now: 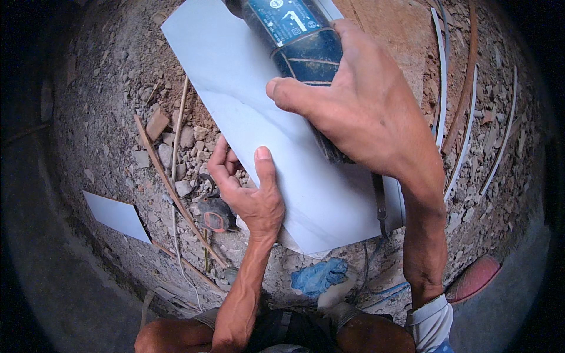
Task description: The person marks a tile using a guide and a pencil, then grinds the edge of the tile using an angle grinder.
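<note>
A long white tile (253,100) with faint grey veining lies slanted across the middle. My left hand (253,194) is closed on its left edge, thumb on the top face and fingers curled beneath. Over the tile, my right hand (371,106) wraps round the body of a blue angle grinder (309,59). The grinder's front end is mostly cut off by the upper edge of the picture, so its disc is not visible. A dark cord (379,203) runs from its rear over the tile's near end toward me.
Rubble (176,153) covers the ground. A tape measure (216,214) sits left of the tile, with a white offcut (118,216) farther left. Thin curved strips (465,138) lie at right. Nearer me are a crumpled blue plastic piece (321,276) and a red shoe (474,279).
</note>
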Action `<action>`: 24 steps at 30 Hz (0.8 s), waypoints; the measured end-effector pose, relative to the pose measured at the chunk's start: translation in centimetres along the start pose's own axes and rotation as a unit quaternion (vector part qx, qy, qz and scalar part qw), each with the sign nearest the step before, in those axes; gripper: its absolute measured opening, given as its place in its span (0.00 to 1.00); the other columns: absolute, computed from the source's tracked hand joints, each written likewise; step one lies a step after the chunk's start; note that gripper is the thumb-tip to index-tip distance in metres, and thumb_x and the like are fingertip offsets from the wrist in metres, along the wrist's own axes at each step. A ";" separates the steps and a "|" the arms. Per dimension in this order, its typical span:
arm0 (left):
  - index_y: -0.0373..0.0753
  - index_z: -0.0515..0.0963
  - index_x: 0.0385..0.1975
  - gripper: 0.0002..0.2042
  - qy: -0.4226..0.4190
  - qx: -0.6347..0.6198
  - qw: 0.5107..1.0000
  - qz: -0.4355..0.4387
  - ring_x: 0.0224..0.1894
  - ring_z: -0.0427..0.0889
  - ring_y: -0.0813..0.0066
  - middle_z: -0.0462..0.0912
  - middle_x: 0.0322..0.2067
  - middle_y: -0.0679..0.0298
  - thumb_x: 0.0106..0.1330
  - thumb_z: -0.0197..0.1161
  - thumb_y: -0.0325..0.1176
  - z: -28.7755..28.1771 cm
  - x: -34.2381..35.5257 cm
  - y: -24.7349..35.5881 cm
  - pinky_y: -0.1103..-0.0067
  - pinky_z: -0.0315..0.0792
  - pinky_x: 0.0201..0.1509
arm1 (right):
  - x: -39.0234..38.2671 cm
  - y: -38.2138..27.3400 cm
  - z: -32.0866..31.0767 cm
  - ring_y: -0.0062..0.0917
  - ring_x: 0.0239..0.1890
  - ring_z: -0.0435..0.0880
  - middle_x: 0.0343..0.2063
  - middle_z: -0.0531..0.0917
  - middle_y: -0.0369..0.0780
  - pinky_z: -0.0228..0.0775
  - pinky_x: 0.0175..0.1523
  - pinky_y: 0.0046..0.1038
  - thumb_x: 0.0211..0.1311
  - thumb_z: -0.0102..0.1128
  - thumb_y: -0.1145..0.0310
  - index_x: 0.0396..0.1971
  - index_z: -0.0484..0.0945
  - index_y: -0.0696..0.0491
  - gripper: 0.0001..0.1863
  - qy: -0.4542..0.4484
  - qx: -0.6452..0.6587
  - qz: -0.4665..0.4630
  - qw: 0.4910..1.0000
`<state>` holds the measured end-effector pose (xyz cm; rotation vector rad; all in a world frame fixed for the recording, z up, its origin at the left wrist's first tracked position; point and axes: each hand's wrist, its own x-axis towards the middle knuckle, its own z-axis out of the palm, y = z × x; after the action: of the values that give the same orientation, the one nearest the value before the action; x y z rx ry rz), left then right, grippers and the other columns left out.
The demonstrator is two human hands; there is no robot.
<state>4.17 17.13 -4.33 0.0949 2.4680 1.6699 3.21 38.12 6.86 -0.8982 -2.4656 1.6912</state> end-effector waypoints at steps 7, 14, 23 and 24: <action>0.24 0.63 0.70 0.33 -0.003 0.009 1.000 -0.002 0.57 0.80 0.66 0.79 0.56 0.49 0.74 0.70 0.37 -0.2 0.0 -0.1 0.68 0.70 0.68 | -0.1 0.1 0.3 0.32 0.29 0.87 0.31 0.86 0.48 0.81 0.38 0.36 0.57 0.75 0.52 0.52 0.80 0.69 0.35 -0.001 0.002 -0.003 1.000; 0.26 0.64 0.70 0.29 -0.012 0.034 0.999 0.010 0.60 0.81 0.66 0.80 0.59 0.48 0.77 0.66 0.34 -0.1 -0.2 0.2 0.70 0.73 0.69 | -0.5 0.1 0.0 0.32 0.29 0.87 0.31 0.87 0.49 0.81 0.38 0.36 0.57 0.75 0.52 0.53 0.80 0.69 0.35 -0.003 0.006 0.003 1.000; 0.25 0.63 0.70 0.31 -0.008 0.013 1.000 0.001 0.58 0.80 0.68 0.79 0.57 0.49 0.76 0.68 0.36 0.0 -0.2 -0.1 0.69 0.72 0.67 | -1.0 0.0 0.0 0.33 0.29 0.88 0.32 0.87 0.49 0.82 0.38 0.36 0.57 0.76 0.53 0.53 0.79 0.69 0.36 -0.003 0.011 0.015 1.000; 0.25 0.63 0.70 0.33 -0.006 0.002 1.000 -0.002 0.56 0.79 0.69 0.79 0.55 0.50 0.75 0.69 0.38 0.0 -0.1 -0.1 0.68 0.71 0.66 | -1.1 0.0 -0.1 0.33 0.29 0.88 0.32 0.87 0.50 0.82 0.38 0.36 0.57 0.76 0.53 0.53 0.79 0.69 0.36 -0.002 0.011 0.017 1.000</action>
<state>4.32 17.12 -4.44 0.0992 2.4617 1.6564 4.14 37.71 7.18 -0.9405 -2.4442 1.7284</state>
